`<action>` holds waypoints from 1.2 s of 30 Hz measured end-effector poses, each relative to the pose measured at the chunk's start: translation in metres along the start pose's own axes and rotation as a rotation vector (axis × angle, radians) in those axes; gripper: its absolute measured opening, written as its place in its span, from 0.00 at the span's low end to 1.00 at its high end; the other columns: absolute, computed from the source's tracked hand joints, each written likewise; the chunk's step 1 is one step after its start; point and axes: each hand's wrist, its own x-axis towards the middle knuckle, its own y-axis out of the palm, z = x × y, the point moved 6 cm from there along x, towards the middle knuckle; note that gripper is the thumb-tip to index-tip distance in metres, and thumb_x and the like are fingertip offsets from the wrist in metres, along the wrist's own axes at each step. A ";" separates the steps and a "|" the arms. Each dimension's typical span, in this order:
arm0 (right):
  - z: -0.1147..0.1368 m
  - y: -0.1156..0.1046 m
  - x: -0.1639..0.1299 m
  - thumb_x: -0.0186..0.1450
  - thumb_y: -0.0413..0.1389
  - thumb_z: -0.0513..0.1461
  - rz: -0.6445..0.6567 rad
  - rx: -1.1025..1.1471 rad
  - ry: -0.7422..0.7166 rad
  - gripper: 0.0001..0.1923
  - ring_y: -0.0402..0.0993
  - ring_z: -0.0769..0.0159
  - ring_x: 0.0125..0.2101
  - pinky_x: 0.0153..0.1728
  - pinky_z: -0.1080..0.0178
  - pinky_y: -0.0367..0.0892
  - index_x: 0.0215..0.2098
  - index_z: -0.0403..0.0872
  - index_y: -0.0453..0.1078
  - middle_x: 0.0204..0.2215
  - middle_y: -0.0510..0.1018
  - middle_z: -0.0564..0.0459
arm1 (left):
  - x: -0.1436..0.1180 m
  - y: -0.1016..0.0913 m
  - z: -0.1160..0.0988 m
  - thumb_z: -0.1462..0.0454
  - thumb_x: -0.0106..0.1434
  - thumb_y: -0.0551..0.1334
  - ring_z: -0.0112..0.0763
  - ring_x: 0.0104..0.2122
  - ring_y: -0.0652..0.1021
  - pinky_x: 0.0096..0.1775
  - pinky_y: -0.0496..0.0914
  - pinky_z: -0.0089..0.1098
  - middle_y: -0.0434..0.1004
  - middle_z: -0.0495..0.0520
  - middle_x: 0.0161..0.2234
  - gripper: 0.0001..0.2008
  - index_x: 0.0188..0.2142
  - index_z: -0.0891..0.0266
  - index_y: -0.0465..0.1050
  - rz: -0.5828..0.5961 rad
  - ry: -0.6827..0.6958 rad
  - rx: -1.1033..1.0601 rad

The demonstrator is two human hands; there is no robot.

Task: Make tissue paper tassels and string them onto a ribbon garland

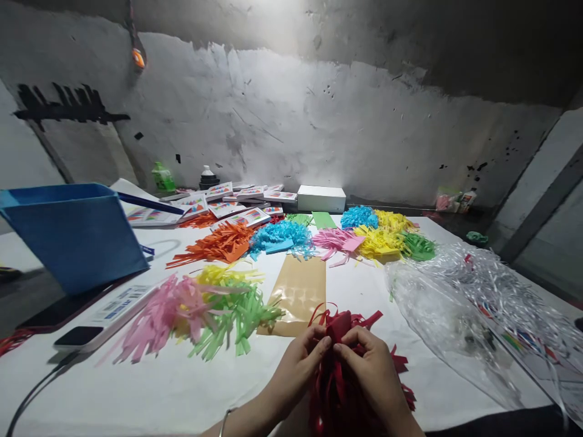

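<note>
A dark red paper tassel (339, 388) with many cut strips is held up near the table's front edge. My left hand (304, 358) pinches its top from the left, thumb and fingers closed. Opposite it, my right hand (371, 370) pinches the same top part, the two thumbs almost meeting. Loose red strips hang below and stick out to the right of my hands. Just beyond lies a flat brown paper piece (300, 285) with shiny tape on it. Pink fringe (182, 309) and light green fringe (241, 321) lie to the left.
Orange (218, 240), blue (282, 237), pink and yellow fringe bundles cross the middle. Behind are printed flat boxes (228, 206) and a white box (321, 199). A blue bin (73, 237) and a power bank (107, 318) with a cable stand left. Clear plastic (446, 321) and silvery strands lie right.
</note>
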 end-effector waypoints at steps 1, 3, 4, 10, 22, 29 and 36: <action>-0.001 0.000 0.000 0.62 0.60 0.43 0.009 0.013 0.000 0.09 0.75 0.64 0.30 0.32 0.66 0.68 0.27 0.47 0.73 0.27 0.78 0.55 | -0.001 0.000 0.000 0.49 0.61 0.67 0.41 0.42 0.76 0.45 0.69 0.35 0.80 0.54 0.38 0.18 0.40 0.60 0.76 -0.002 -0.001 -0.006; -0.002 0.000 0.001 0.64 0.58 0.45 0.029 0.032 -0.008 0.10 0.76 0.63 0.32 0.34 0.65 0.70 0.30 0.47 0.74 0.29 0.79 0.54 | -0.002 0.001 0.000 0.49 0.61 0.66 0.42 0.42 0.77 0.46 0.70 0.36 0.80 0.53 0.38 0.17 0.39 0.60 0.77 -0.005 0.000 -0.017; -0.002 0.000 0.001 0.65 0.57 0.45 0.027 0.023 -0.012 0.10 0.77 0.63 0.33 0.35 0.65 0.70 0.32 0.47 0.74 0.31 0.79 0.54 | -0.002 0.002 -0.001 0.49 0.61 0.66 0.42 0.42 0.77 0.46 0.70 0.36 0.81 0.54 0.38 0.17 0.40 0.60 0.77 -0.005 0.000 -0.017; 0.023 0.000 -0.013 0.68 0.46 0.33 -0.093 -0.361 -0.474 0.12 0.76 0.64 0.36 0.38 0.63 0.71 0.41 0.49 0.70 0.36 0.77 0.50 | -0.003 0.005 -0.005 0.50 0.61 0.66 0.43 0.43 0.77 0.47 0.70 0.37 0.82 0.55 0.39 0.17 0.40 0.60 0.78 -0.021 0.005 -0.008; 0.019 0.003 -0.015 0.66 0.54 0.32 -0.106 -0.392 -0.349 0.08 0.73 0.59 0.40 0.45 0.55 0.67 0.31 0.49 0.71 0.34 0.78 0.52 | -0.002 0.002 0.001 0.50 0.61 0.67 0.43 0.42 0.77 0.46 0.70 0.37 0.79 0.55 0.38 0.17 0.40 0.60 0.76 -0.026 0.056 0.082; 0.009 -0.004 0.002 0.61 0.59 0.37 0.105 0.004 -0.044 0.08 0.73 0.64 0.32 0.35 0.64 0.67 0.24 0.47 0.67 0.29 0.76 0.55 | 0.003 0.003 -0.014 0.54 0.65 0.62 0.41 0.39 0.77 0.42 0.70 0.35 0.79 0.56 0.37 0.12 0.39 0.61 0.75 0.028 0.126 0.266; 0.037 -0.011 -0.007 0.67 0.51 0.34 -0.132 -0.516 -0.540 0.12 0.70 0.55 0.41 0.44 0.53 0.64 0.48 0.46 0.69 0.42 0.77 0.46 | -0.001 0.007 -0.035 0.65 0.66 0.54 0.35 0.31 0.74 0.34 0.68 0.33 0.75 0.54 0.30 0.09 0.34 0.62 0.73 0.022 0.322 0.794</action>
